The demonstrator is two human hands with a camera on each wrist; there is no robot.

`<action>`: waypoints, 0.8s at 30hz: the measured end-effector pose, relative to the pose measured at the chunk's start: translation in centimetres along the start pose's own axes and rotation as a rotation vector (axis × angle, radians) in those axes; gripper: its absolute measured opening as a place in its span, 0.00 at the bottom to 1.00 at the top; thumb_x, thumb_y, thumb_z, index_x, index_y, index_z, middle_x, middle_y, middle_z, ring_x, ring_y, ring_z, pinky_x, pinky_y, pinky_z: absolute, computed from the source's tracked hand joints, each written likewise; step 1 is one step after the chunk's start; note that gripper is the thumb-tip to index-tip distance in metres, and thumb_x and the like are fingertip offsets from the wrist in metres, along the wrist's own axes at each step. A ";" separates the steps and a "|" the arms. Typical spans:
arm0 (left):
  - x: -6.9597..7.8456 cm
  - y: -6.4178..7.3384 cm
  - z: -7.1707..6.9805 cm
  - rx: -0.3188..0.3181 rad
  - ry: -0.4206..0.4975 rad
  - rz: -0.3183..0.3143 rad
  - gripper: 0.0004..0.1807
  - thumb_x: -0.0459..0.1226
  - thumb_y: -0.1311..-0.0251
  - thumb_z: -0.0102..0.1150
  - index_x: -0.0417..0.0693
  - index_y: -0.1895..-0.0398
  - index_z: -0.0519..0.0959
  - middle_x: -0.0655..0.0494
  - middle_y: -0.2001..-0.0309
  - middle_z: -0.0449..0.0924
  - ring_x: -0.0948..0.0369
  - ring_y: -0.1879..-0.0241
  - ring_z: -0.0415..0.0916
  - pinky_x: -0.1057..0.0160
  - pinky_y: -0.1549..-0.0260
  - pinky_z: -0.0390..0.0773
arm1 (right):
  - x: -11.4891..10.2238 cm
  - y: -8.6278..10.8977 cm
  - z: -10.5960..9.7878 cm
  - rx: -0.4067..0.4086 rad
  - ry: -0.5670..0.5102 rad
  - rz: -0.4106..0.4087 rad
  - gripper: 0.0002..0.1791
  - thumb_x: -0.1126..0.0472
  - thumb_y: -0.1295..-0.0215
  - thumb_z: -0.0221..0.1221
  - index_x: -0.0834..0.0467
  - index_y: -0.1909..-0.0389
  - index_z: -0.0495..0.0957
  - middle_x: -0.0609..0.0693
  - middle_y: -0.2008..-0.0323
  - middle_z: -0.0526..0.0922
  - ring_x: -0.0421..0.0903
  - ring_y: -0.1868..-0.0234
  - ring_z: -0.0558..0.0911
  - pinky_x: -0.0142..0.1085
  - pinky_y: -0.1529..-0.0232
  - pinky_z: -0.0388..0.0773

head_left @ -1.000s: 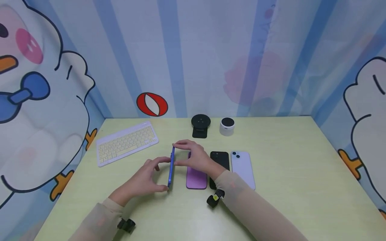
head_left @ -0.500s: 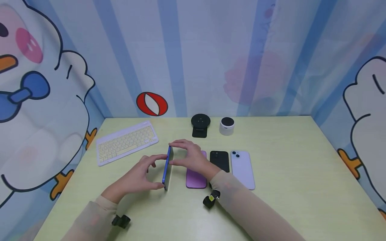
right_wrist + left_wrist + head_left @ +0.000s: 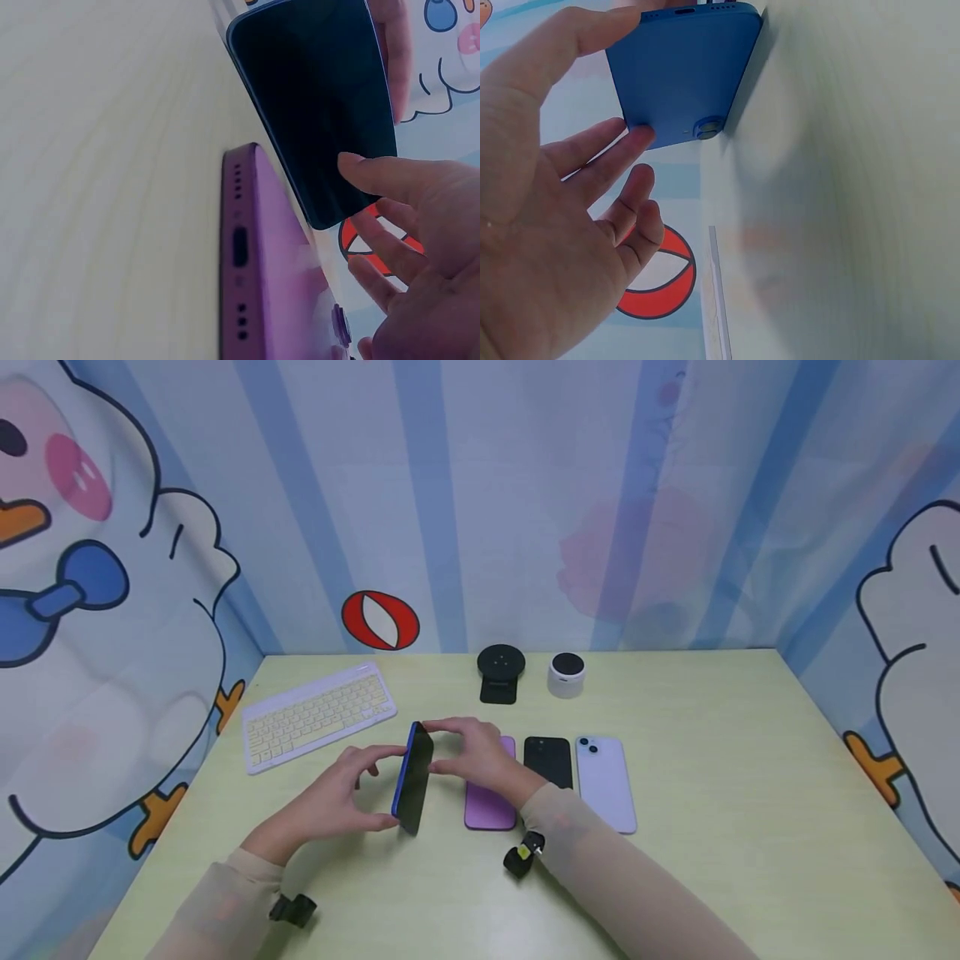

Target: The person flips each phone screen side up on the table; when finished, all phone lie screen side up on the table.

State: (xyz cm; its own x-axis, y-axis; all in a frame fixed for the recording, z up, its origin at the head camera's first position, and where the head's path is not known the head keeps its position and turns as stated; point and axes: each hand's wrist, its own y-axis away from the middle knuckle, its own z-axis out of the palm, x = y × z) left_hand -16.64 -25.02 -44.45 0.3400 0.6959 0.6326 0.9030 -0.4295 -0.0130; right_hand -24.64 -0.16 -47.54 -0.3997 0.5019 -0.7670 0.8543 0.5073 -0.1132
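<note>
A blue smartphone [image 3: 413, 781] stands on its long edge, tilted, between my two hands. My left hand [image 3: 322, 810] grips it from the left, thumb at the near end and fingertips against the back near the far end. In the left wrist view the blue back [image 3: 682, 75] shows the charging port on top and a round camera bump low down. My right hand [image 3: 483, 760] pinches the far end, its thumb on the dark screen [image 3: 307, 97] in the right wrist view and its fingers partly behind the phone. Just right of it lies a purple phone [image 3: 487, 806], partly covered by that hand.
A black phone [image 3: 547, 760], partly under the right forearm, and a lilac phone [image 3: 606, 785] lie face down to the right. A white keyboard [image 3: 318, 718] rests at the back left. A black round-headed stand [image 3: 501, 672] and a small white cylinder [image 3: 566, 677] stand at the back.
Both hands have shifted slightly left with the blue phone. It has turned from nearly edge-on so that its dark screen faces more upward and right.
</note>
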 end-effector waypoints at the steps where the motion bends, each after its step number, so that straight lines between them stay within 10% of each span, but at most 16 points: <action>1: -0.1 0.1 0.0 0.001 -0.002 -0.004 0.50 0.45 0.52 0.82 0.64 0.24 0.67 0.49 0.39 0.75 0.50 0.46 0.69 0.52 0.54 0.74 | 0.1 -0.1 0.1 -0.008 0.026 0.003 0.38 0.57 0.44 0.77 0.47 0.31 0.77 0.44 0.34 0.82 0.50 0.29 0.75 0.59 0.28 0.57; 10: -1.7 0.5 -0.1 0.027 -0.064 -0.025 0.51 0.46 0.54 0.83 0.58 0.25 0.68 0.50 0.41 0.76 0.54 0.49 0.68 0.57 0.59 0.72 | 0.4 -0.3 0.9 -0.050 0.194 0.067 0.43 0.56 0.52 0.80 0.43 0.31 0.77 0.44 0.39 0.84 0.55 0.28 0.69 0.67 0.25 0.39; 24: -2.6 1.0 0.8 0.043 -0.139 -0.080 0.49 0.41 0.61 0.86 0.49 0.30 0.74 0.51 0.39 0.78 0.54 0.47 0.69 0.50 0.48 0.76 | 0.7 -0.7 0.8 -0.087 0.230 0.061 0.41 0.53 0.52 0.80 0.47 0.33 0.80 0.45 0.34 0.80 0.52 0.27 0.69 0.67 0.25 0.39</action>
State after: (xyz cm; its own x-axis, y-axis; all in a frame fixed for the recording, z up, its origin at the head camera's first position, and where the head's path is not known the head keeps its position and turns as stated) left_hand -16.43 -26.78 -46.66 0.2972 0.8010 0.5197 0.9380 -0.3467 -0.0020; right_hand -25.22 -0.68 -48.49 -0.4218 0.6750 -0.6054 0.8514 0.5245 -0.0083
